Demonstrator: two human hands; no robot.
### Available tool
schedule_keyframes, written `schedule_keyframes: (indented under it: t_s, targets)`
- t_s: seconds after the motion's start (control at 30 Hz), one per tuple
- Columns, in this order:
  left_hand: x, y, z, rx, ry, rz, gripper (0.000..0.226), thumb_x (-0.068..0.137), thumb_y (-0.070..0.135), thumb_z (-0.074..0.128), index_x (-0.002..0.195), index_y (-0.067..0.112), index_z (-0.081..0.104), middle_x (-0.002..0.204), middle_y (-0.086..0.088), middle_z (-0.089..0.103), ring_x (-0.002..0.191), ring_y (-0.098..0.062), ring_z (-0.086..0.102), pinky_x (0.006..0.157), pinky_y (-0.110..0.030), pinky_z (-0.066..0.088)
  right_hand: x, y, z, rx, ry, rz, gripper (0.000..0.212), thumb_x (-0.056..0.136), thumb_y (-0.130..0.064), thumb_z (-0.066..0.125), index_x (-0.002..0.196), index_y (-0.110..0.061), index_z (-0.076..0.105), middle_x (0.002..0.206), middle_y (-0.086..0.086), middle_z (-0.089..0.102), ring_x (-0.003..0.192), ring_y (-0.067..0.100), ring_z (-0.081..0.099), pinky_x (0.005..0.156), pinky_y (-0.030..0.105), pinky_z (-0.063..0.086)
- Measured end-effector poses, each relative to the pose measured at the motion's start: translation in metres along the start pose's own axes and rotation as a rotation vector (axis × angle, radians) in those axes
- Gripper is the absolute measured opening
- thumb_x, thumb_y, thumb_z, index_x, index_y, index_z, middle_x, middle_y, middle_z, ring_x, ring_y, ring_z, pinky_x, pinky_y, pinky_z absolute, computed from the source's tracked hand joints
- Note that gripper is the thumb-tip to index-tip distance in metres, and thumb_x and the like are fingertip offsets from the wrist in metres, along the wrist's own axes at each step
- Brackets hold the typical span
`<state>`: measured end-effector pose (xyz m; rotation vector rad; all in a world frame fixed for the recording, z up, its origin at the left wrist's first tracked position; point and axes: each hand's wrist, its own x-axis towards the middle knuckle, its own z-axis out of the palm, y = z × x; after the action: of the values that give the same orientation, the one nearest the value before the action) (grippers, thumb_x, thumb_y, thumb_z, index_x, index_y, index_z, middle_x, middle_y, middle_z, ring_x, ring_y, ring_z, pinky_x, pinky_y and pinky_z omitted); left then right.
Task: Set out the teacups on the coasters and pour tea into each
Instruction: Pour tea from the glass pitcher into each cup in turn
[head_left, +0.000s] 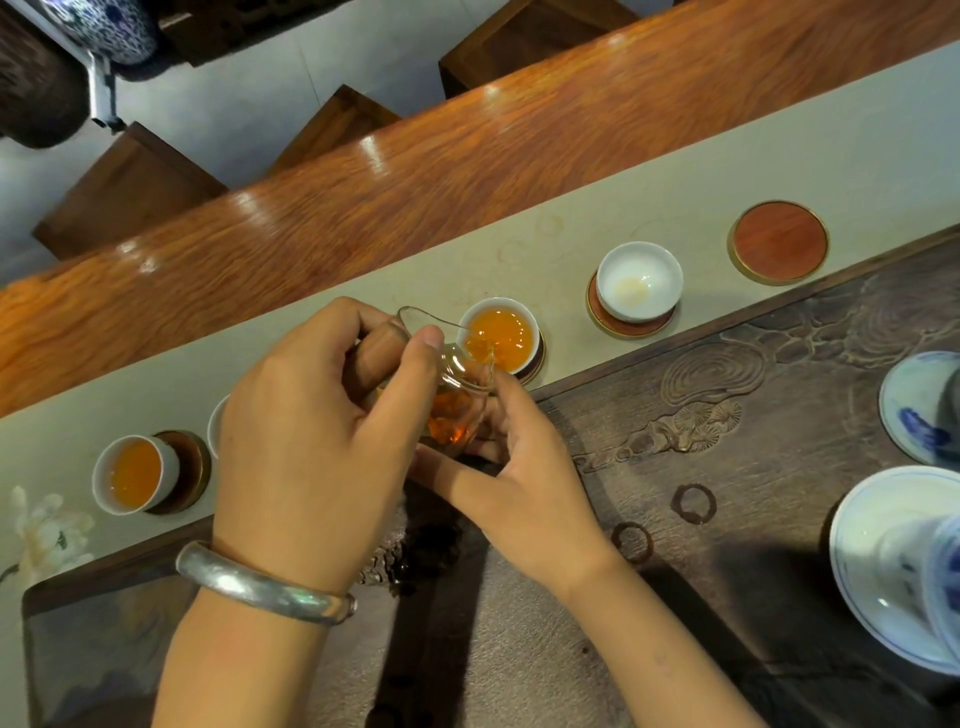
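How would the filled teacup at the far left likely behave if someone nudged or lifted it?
The far-left teacup looks like thin white porcelain, so probably light but fragile. It is nearly full of tea, so a nudge would likely slosh it. It seems to sit partly off its coaster, so it may rock or tip.

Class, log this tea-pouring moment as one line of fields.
step: pouring | left hand: grips pitcher | right hand: steadies it | middle cup: filling | left cup: full | right cup: unfilled | far coaster: bare
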<state>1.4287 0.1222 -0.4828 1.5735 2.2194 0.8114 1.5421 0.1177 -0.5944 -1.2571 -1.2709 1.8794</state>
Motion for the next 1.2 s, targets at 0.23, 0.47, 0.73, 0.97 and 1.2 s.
schedule_keyframes:
  t_s: [0.23, 0.47, 0.73, 0.97, 1.2]
  targets:
    - [-0.001, -0.004, 0.0, -0.018, 0.009, -0.025, 0.03, 0.087, 0.044, 0.054, 0.067, 0.021, 0.052, 0.062, 0.01, 0.051, 0.061, -0.015, 0.051, 0.052, -0.025, 0.036, 0.0, 0.0, -0.001, -0.017, -0.004, -0.006, 0.08, 0.064, -0.055, 0.085, 0.137, -0.041, 0.055, 0.125, -0.013, 0.074, 0.119, 0.006, 0.07, 0.106, 0.041, 0.056]
    - [-0.006, -0.008, -0.001, -0.07, 0.024, -0.005, 0.027, 0.089, 0.04, 0.056, 0.071, 0.021, 0.056, 0.066, 0.015, 0.055, 0.063, -0.006, 0.053, 0.051, -0.009, 0.035, -0.002, -0.004, 0.0, -0.024, -0.022, 0.01, 0.082, 0.064, -0.056, 0.085, 0.138, -0.043, 0.053, 0.129, -0.015, 0.072, 0.123, 0.007, 0.068, 0.108, 0.043, 0.054]
    - [-0.019, -0.006, -0.002, -0.195, 0.062, 0.004, 0.019, 0.092, 0.036, 0.055, 0.076, 0.026, 0.058, 0.068, -0.004, 0.051, 0.062, -0.01, 0.051, 0.053, -0.008, 0.036, -0.015, -0.022, -0.011, -0.089, -0.012, -0.017, 0.097, 0.061, -0.061, 0.084, 0.148, -0.051, 0.04, 0.135, -0.027, 0.063, 0.124, -0.009, 0.06, 0.11, 0.025, 0.05]
    - [-0.011, 0.015, 0.012, -0.242, 0.051, 0.063, 0.016, 0.091, 0.04, 0.052, 0.079, 0.03, 0.057, 0.073, -0.002, 0.054, 0.066, -0.011, 0.052, 0.055, -0.011, 0.038, -0.019, -0.039, -0.035, -0.16, 0.105, -0.086, 0.094, 0.059, -0.069, 0.079, 0.143, -0.055, 0.041, 0.14, -0.03, 0.054, 0.132, -0.008, 0.051, 0.113, 0.026, 0.047]
    - [0.005, 0.035, 0.028, -0.274, -0.035, 0.127, 0.016, 0.09, 0.04, 0.052, 0.079, 0.031, 0.057, 0.061, 0.017, 0.049, 0.058, -0.004, 0.048, 0.053, -0.007, 0.034, -0.019, -0.039, -0.055, -0.094, 0.209, -0.056, 0.093, 0.055, -0.068, 0.079, 0.139, -0.046, 0.044, 0.133, -0.024, 0.061, 0.121, -0.008, 0.059, 0.106, 0.025, 0.053]
